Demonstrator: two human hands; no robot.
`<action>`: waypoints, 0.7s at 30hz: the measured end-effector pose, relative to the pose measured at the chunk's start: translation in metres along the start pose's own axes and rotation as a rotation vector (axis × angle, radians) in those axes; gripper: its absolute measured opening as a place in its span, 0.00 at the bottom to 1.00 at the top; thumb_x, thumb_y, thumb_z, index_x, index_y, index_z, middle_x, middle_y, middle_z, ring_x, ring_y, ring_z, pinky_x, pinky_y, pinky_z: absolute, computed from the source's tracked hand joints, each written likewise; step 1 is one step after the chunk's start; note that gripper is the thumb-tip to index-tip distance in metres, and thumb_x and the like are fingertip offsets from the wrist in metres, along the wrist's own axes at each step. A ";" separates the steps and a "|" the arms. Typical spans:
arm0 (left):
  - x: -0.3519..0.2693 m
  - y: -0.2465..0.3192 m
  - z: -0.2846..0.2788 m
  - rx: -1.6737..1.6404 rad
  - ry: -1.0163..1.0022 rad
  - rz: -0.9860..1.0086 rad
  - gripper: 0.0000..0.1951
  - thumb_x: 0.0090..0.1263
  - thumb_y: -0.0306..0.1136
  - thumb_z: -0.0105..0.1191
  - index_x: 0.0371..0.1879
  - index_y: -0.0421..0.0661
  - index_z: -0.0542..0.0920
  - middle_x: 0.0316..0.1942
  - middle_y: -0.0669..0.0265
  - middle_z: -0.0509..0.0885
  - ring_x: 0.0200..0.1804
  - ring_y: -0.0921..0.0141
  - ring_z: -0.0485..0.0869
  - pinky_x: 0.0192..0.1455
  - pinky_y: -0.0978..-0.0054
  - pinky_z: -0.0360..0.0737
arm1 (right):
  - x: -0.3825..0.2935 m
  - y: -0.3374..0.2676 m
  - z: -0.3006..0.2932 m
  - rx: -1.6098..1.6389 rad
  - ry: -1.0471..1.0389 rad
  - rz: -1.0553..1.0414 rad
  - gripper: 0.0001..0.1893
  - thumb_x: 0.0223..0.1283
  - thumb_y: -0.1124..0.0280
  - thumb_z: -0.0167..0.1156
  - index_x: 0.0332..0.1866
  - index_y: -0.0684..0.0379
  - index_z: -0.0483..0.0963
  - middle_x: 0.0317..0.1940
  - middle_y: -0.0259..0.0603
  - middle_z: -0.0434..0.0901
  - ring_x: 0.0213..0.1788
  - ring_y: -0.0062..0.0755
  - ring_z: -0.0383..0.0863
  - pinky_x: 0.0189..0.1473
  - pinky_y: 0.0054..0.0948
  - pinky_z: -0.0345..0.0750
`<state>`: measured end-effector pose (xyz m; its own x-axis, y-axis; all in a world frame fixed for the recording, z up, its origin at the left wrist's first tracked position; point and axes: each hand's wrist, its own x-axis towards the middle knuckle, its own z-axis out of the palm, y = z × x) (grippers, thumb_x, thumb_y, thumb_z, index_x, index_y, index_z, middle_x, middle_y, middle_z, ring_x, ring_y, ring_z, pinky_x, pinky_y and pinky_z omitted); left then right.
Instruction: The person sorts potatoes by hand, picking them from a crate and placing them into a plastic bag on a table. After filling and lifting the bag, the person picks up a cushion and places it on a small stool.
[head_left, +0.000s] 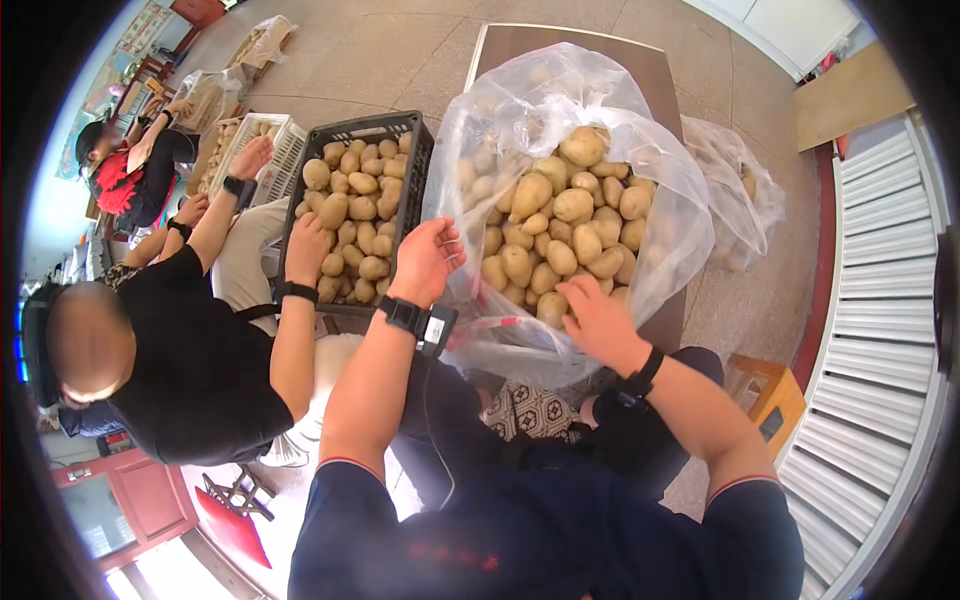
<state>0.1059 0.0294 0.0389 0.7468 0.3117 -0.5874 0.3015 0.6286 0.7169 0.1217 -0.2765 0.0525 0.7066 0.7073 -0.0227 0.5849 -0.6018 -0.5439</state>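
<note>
A large clear plastic bag, full of potatoes, stands with its mouth wide apart before me. My right hand reaches in over the near rim, thumb and fingers spread at the right side of a potato; it does not look gripped. Between the bag and a black plastic crate is my left hand, raised, its fingers loosely curved with nothing in them. Potatoes fill the crate in a heap.
On my left sits a co-worker, one hand at the black crate, another near a white crate. Farther off, another person sits by boxes. The bag rests on a brown table; a second bag stands beyond. A radiator lines the right.
</note>
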 end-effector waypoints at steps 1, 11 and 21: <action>0.002 0.001 0.000 -0.002 0.007 -0.016 0.08 0.74 0.35 0.49 0.43 0.45 0.78 0.33 0.70 0.79 0.33 0.71 0.79 0.38 0.69 0.78 | 0.000 -0.001 0.006 0.011 0.008 0.006 0.23 0.56 0.71 0.59 0.59 0.58 0.70 0.52 0.44 0.72 0.44 0.49 0.81 0.42 0.42 0.80; -0.046 0.009 -0.019 0.122 -0.070 0.062 0.07 0.74 0.36 0.50 0.44 0.47 0.78 0.34 0.72 0.80 0.34 0.73 0.79 0.39 0.70 0.78 | 0.006 -0.017 0.016 0.030 0.072 -0.021 0.24 0.56 0.69 0.62 0.60 0.58 0.69 0.58 0.45 0.70 0.51 0.52 0.79 0.47 0.45 0.79; -0.321 0.074 0.102 0.056 -0.964 0.530 0.07 0.75 0.26 0.48 0.45 0.41 0.80 0.39 0.65 0.84 0.39 0.75 0.83 0.43 0.76 0.80 | -0.050 -0.028 0.034 -0.255 0.238 -0.262 0.24 0.56 0.69 0.61 0.60 0.60 0.69 0.56 0.51 0.71 0.47 0.53 0.79 0.45 0.44 0.79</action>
<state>-0.0511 -0.0972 0.3185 0.9316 -0.1699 0.3215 -0.1853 0.5389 0.8217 0.0568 -0.2823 0.0397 0.5760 0.7610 0.2984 0.8151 -0.5069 -0.2806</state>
